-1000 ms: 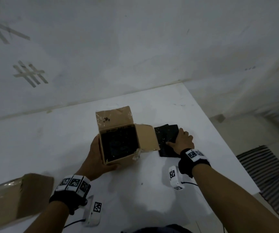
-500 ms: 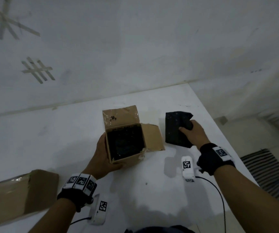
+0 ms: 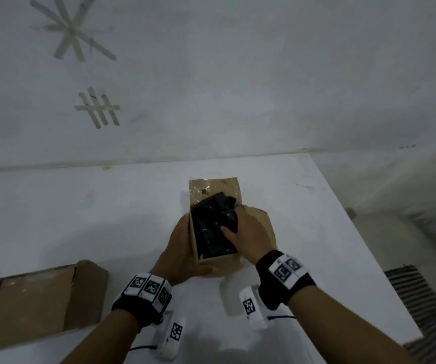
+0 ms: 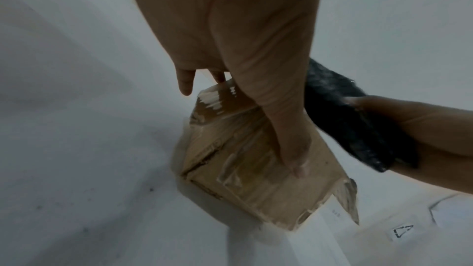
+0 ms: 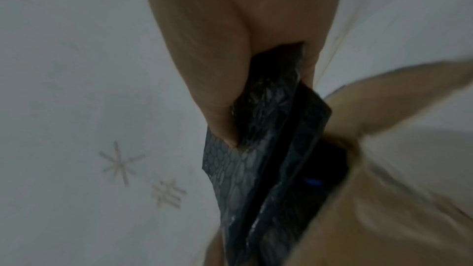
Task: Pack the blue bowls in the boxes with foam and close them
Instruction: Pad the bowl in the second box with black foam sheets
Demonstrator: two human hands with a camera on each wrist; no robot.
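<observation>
While a closed box (image 3: 41, 300) lies at eight o'clock, my left hand (image 3: 180, 248) grips the open box (image 3: 215, 261) at centre to steady it; my right hand (image 3: 248, 235) pinches foam (image 3: 211, 227) over the bowl (image 5: 313, 181), cushioning it.

fingers (image 5: 220, 88) pinch black foam (image 5: 268, 159) over the cardboard box (image 5: 384, 209).

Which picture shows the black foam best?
The right wrist view: the black foam fills it, pattern visible, pinched by the right hand. The head view shows it small over the open box; the left wrist view, just an edge.
</observation>
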